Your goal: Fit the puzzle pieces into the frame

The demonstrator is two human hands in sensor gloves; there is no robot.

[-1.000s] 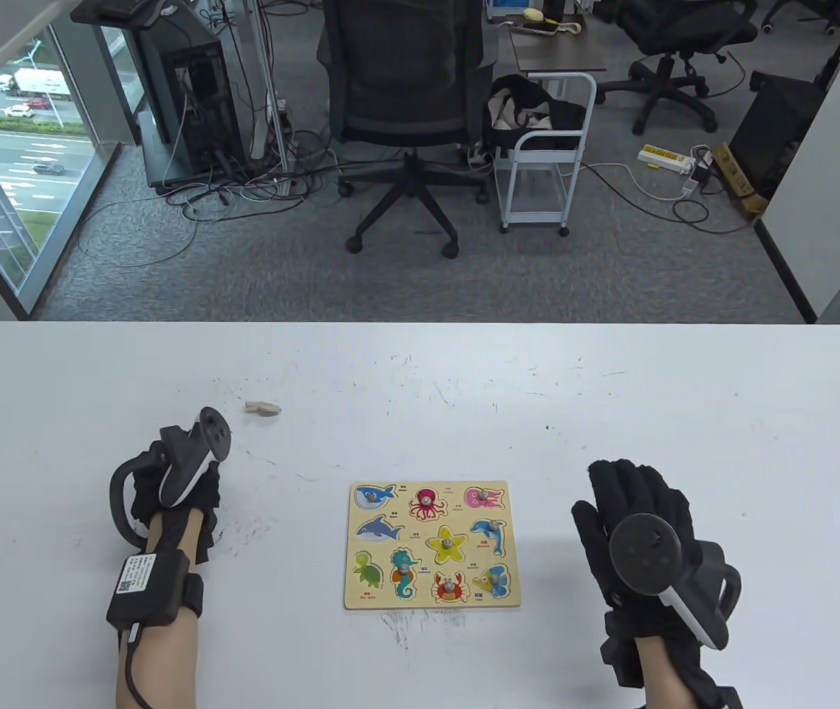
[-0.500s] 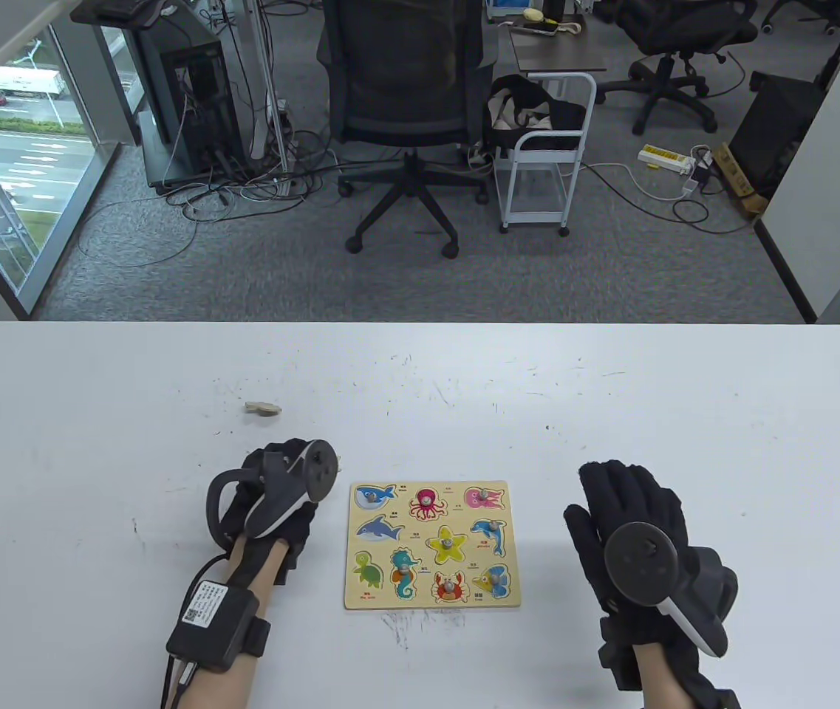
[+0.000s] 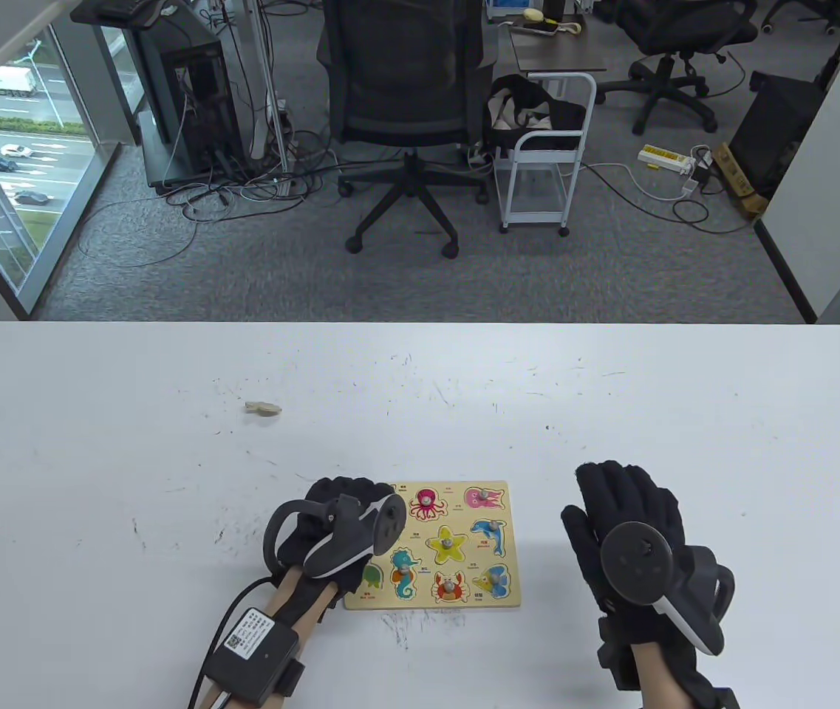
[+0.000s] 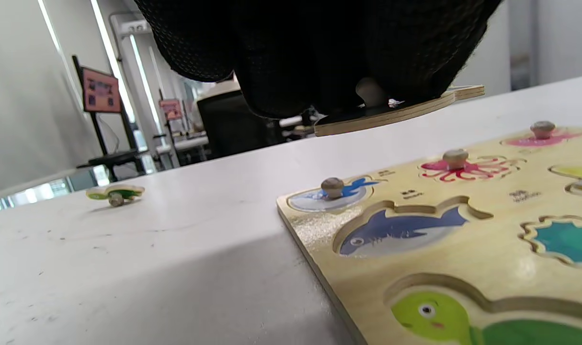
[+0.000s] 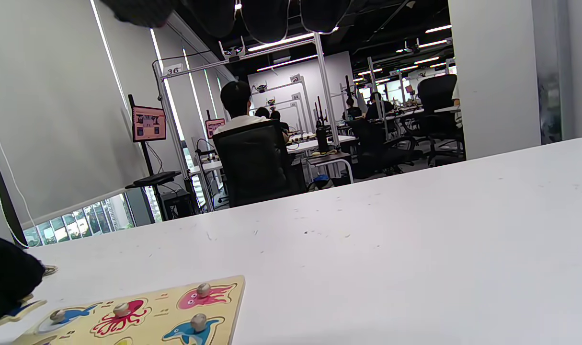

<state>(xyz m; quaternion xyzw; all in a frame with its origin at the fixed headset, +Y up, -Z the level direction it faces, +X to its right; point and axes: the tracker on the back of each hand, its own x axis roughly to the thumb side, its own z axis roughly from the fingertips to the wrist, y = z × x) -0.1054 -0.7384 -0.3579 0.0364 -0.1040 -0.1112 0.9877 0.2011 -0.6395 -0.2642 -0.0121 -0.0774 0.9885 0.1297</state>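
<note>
The wooden puzzle frame [image 3: 431, 602] lies at the table's front centre, with most sea animal pieces seated. My left hand [image 3: 349, 493] hovers over its left part. In the left wrist view it pinches the knob of a flat wooden piece [image 4: 401, 109] and holds it above the table just beyond the frame [image 4: 487, 258]. The shark recess [image 4: 401, 231] and the turtle recess [image 4: 439, 311] hold no piece. A loose turtle piece [image 3: 262, 408] lies knob-down on the table at the far left, also in the left wrist view [image 4: 114, 193]. My right hand [image 3: 623, 480] rests flat and empty to the right of the frame.
The white table [image 3: 612, 384] is scuffed with dark marks. Beyond its far edge stand an office chair [image 3: 405, 96] and a white cart [image 3: 545, 162]. The right wrist view shows the frame's right corner [image 5: 228, 306] and the table stretching away.
My left hand has moved right, from the table's left side to over the frame's left part. My right hand has barely shifted.
</note>
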